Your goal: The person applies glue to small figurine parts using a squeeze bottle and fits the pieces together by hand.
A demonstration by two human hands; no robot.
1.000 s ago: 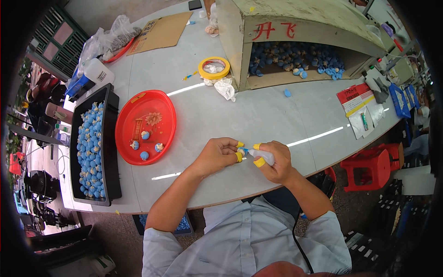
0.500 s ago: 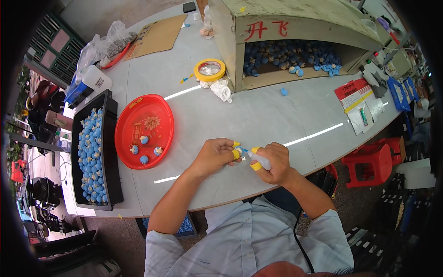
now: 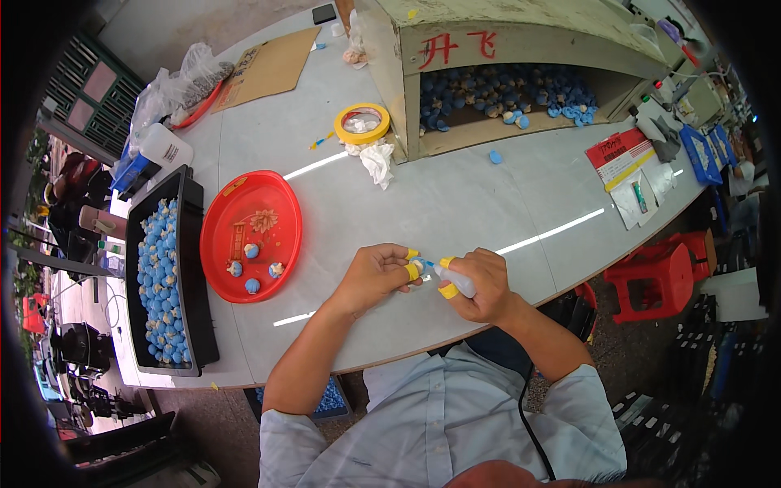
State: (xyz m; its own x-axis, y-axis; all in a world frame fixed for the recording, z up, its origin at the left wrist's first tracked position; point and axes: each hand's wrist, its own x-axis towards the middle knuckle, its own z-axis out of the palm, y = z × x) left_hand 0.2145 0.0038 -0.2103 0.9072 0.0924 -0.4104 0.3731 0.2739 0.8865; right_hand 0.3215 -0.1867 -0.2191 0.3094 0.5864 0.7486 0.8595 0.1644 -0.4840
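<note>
A left hand pinches a small piece while the right hand grips a bottle, likely light, squeezable, best held mid-body.

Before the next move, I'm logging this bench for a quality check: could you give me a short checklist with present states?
1. Left hand gripping the small piece: ok, between thumb and finger.
2. Right hand holding the squeeze bottle: ok.
3. Bottle's blue nozzle touching the piece: cannot tell, too small.
4. Yellow finger covers on both hands: ok.
5. Bare room in the red tray: ok, four balls inside.
6. Tabletop free of stray pieces: not ok, a blue piece lies before the cabinet.
</note>
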